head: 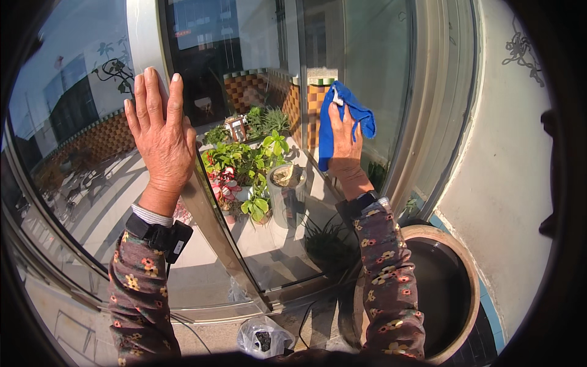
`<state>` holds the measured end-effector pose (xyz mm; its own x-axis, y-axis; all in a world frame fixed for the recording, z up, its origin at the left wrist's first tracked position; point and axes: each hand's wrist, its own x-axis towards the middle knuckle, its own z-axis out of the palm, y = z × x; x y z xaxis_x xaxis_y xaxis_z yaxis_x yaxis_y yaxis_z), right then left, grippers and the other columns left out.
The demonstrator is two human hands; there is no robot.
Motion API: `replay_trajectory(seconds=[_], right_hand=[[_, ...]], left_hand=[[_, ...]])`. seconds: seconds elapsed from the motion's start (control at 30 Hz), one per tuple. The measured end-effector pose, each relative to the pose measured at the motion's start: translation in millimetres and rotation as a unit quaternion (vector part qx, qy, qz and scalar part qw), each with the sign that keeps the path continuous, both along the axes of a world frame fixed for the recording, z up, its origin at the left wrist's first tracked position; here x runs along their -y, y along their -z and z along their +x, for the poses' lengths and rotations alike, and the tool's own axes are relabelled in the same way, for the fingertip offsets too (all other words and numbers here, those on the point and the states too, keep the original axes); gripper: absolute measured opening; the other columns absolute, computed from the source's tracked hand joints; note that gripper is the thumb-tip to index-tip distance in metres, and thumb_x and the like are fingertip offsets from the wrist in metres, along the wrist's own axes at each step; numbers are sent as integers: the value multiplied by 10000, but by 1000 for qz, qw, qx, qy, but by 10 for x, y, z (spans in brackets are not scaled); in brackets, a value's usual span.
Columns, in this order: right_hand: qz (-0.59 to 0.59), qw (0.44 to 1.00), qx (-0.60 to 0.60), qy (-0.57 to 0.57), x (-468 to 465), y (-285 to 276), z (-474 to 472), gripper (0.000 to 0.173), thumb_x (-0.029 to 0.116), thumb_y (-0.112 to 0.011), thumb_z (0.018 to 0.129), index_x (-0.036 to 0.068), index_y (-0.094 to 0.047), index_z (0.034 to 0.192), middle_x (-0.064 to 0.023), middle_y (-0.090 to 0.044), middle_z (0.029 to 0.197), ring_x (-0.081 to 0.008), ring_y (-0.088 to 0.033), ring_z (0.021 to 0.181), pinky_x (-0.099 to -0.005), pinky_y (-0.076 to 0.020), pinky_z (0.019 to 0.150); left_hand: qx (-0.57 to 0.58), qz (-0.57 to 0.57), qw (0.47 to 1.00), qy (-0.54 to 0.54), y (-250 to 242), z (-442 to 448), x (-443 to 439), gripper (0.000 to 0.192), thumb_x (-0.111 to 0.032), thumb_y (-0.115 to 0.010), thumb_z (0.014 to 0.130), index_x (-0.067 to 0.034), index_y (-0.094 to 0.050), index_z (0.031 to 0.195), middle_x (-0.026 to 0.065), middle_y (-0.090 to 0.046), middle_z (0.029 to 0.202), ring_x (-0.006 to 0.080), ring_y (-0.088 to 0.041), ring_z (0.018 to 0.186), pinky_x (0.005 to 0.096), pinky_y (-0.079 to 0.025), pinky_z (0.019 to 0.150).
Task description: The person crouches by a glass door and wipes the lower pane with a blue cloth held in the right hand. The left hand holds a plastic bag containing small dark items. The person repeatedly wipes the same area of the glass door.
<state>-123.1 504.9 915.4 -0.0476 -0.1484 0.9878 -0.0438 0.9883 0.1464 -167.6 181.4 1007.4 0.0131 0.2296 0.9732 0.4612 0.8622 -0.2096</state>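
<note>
My left hand [163,133] lies flat with its fingers apart against the metal frame [202,206] of a glass sliding door, holding nothing. Farther right, my right hand [346,142] presses a blue cloth [326,133] against the glass pane [371,59]. The cloth is bunched around the fingers, with a loose corner hanging to their right and a small white patch near the fingertips. Both wrists wear black straps, and a small black device sits on the left one. Potted plants [247,160] and a grey cylindrical pot [288,197] show in the glass; whether behind it or reflected, I cannot tell.
A large round ceramic vat [472,284] with dark contents stands at the lower right, below my right forearm. A white wall [500,183] rises beside it. On the ground near the door's foot sits a clear plastic bag [266,337] with dark material inside, and thin black cables run nearby.
</note>
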Motion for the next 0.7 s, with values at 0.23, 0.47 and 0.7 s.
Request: replay_trajectory(seconds=[0.23, 0.47, 0.7], right_hand=[[-80, 982, -172, 24, -897, 220, 23, 760, 553, -219, 979, -34, -300, 1455, -217, -370, 1477, -421, -353, 1344, -476, -204, 1159], [-235, 959, -147, 55, -933, 972, -155, 708, 49, -360, 745, -18, -328, 1449, -261, -394, 1446, -407, -372, 1341, -456, -265, 1143], [-327, 937, -106, 54, -73, 1531, -255, 688, 211, -428, 797, 2, -349, 1447, -242, -408, 1444, -412, -387, 1328, -462, -285, 1127]], left_hand=[[-25, -4, 997, 76, 73, -123, 52, 785, -164, -697, 671, -117, -410, 1399, 240, -235, 1529, 395, -182, 1440, 636, -113, 1117], [-39, 8, 995, 90, 94, -181, -21, 670, -188, -649, 730, -79, -448, 1359, 276, -214, 1520, 416, -150, 1445, 664, -47, 1114], [-103, 27, 990, 90, 161, -170, -41, 531, -225, -569, 770, 23, -554, 1240, 333, -305, 1452, 466, -193, 1415, 731, -66, 1080]])
